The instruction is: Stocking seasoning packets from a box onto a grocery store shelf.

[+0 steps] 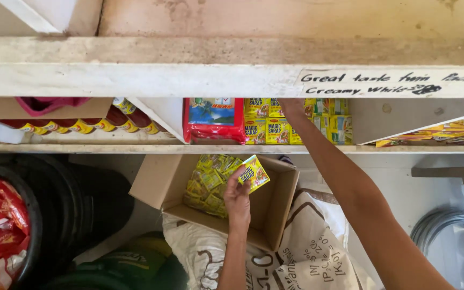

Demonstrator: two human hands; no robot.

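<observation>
Store shelf (135,149) above an open cardboard box (280,201): left hand (237,197) pinches a yellow seasoning sachet (254,173) at 12 o'clock over the box; right hand (291,106) reaches among shelved sachets (267,130), its grip hidden. Best kept upright, fronts aligned.

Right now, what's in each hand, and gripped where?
Left hand pinches a small yellow sachet by its lower left edge, above the cardboard box. Right hand reaches into the shelf's yellow packets; its grip is hidden.

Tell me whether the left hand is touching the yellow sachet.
Touching: the head view shows the left hand pinching the yellow sachet by its corner above the cardboard box.
</observation>
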